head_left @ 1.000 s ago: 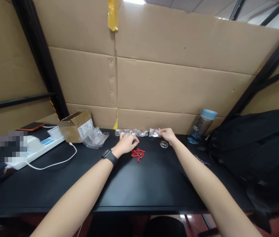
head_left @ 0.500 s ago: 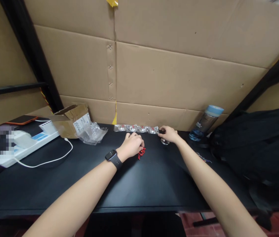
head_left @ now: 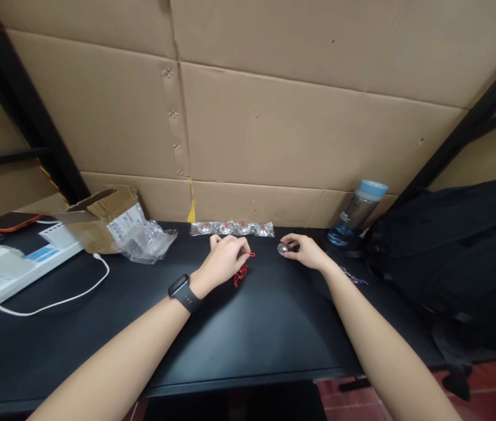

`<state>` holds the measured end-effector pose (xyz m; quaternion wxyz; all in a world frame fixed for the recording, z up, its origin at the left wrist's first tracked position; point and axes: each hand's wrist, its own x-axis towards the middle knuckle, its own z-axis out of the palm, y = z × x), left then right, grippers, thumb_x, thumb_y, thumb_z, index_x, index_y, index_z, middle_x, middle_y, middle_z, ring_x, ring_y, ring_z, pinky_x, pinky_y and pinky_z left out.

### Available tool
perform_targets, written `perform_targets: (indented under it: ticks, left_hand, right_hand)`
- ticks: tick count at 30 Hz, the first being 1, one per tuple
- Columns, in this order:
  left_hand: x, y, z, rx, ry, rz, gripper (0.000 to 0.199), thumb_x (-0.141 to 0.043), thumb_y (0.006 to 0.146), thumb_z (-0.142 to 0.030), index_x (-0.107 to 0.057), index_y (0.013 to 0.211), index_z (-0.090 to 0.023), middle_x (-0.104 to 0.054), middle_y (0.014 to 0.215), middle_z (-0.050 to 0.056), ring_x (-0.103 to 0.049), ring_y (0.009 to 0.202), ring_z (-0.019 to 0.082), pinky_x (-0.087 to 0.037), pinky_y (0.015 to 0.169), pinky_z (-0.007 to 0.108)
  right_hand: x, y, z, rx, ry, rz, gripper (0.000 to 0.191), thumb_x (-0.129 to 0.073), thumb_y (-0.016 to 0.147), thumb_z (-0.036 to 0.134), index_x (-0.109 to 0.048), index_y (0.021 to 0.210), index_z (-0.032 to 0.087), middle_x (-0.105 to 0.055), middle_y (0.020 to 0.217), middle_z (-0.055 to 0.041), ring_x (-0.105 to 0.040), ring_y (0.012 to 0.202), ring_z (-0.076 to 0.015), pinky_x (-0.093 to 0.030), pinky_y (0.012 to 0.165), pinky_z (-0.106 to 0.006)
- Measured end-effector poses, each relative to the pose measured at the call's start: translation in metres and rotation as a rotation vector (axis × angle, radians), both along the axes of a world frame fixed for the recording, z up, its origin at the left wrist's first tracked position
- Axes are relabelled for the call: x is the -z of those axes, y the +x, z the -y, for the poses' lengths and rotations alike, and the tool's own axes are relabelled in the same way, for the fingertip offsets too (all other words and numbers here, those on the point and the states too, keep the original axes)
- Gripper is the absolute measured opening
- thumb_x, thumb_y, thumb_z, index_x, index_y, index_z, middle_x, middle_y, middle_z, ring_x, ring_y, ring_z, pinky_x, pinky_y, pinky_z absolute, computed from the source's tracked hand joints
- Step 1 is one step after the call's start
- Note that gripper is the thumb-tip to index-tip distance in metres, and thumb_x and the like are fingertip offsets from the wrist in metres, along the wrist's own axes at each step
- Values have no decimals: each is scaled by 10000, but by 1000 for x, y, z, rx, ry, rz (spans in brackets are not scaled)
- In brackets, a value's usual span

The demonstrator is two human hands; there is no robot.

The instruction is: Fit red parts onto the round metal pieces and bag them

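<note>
My left hand [head_left: 225,258], with a black watch on its wrist, pinches one end of a red cord [head_left: 240,273] above the black table. The rest of the cord hangs or lies just below the fingers. To the right, my right hand [head_left: 305,250] grips a small round clear object [head_left: 283,249] between thumb and fingers. Behind my left hand, several round clear items with red marks lie in a row of plastic wrappers [head_left: 243,228] near the cardboard wall.
An open cardboard box [head_left: 99,225] and crumpled plastic bags [head_left: 146,242] stand at the left, beside a white power strip [head_left: 33,272] with a cable. At the right are a blue-lidded bottle [head_left: 357,211], a black backpack [head_left: 458,263] and a small stringy item [head_left: 353,276].
My left hand has lifted an end of the red cord. My right hand now has the round clear object between its fingers, in fuller view. The camera view has shifted.
</note>
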<state>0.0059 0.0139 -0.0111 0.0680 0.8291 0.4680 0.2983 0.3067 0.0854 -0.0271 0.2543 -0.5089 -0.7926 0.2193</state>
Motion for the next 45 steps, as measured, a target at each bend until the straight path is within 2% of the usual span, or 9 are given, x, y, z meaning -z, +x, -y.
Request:
perform_targets:
  ticks: [4, 12, 15, 19, 24, 31, 37, 41, 45]
  left_hand:
    - [5, 6, 2, -27, 25, 51, 175, -557, 990, -280, -683, 1109, -307, -746, 1026, 4, -616, 1025, 208, -259, 848, 373]
    - [1, 4, -1, -69, 6, 90, 213, -557, 1001, -381, -745, 942, -300, -761, 1037, -1, -626, 1016, 206, -266, 880, 398]
    - [-5, 5, 2, -103, -19, 154, 202, -573, 988, -391, -742, 927, -298, -755, 1031, -6, -627, 1031, 214, -294, 913, 403]
    - [-8, 9, 6, -108, -42, 333, 156, -606, 960, -366, -727, 919, -277, -706, 1101, 9, -620, 1081, 220, -368, 965, 395]
    - [-4, 16, 7, -36, -42, 480, 121, -630, 927, -294, -723, 875, -237, -626, 1148, 42, -598, 1121, 222, -418, 1014, 374]
    - [-3, 18, 10, -38, -34, 455, 129, -617, 932, -269, -723, 865, -236, -593, 1122, 47, -568, 1135, 228, -418, 1015, 394]
    - [-4, 21, 15, -111, -8, 360, 113, -631, 921, -218, -722, 860, -246, -605, 1077, 30, -567, 1105, 225, -394, 947, 400]
    - [-6, 21, 19, -145, 76, 242, 94, -654, 925, -249, -734, 879, -267, -621, 1100, 32, -540, 1132, 248, -331, 909, 417]
    - [-7, 20, 21, -138, 187, 166, 95, -657, 933, -265, -740, 888, -276, -628, 1119, 37, -530, 1135, 251, -290, 864, 404]
  right_hand:
    - [0, 7, 1, 18, -16, -47, 427, -806, 676, 187, -697, 1090, 198, -738, 1098, -62, -685, 881, -194, -533, 847, -331]
    - [-13, 5, 7, 16, 54, -98, 417, -762, 716, 190, -682, 1124, 222, -728, 1104, -55, -678, 950, -212, -494, 869, -350]
    - [-19, -17, 19, 4, 26, -307, 443, -777, 735, 240, -657, 1161, 230, -714, 1153, -80, -673, 1032, -236, -506, 841, -342]
    - [-22, -62, 49, -116, -30, -694, 448, -806, 753, 304, -620, 1158, 251, -663, 1246, -98, -623, 1178, -257, -518, 881, -340]
    - [-17, -100, 80, -178, -86, -920, 397, -844, 746, 279, -646, 1089, 256, -648, 1209, -66, -631, 1154, -239, -511, 887, -332]
    - [-12, -101, 81, -161, -95, -912, 404, -878, 704, 278, -664, 1045, 239, -684, 1187, -68, -662, 1120, -246, -521, 886, -348]
    - [-8, -101, 80, -150, -59, -877, 428, -880, 701, 282, -651, 1059, 232, -701, 1147, -70, -678, 1097, -246, -530, 879, -352]
    - [-4, -99, 77, -148, 2, -822, 330, -882, 697, 306, -666, 930, 216, -669, 1123, -65, -680, 1030, -224, -547, 858, -336]
    - [-7, -95, 74, -206, -37, -804, 260, -839, 756, 347, -651, 868, 206, -626, 1064, -55, -678, 935, -197, -565, 803, -320]
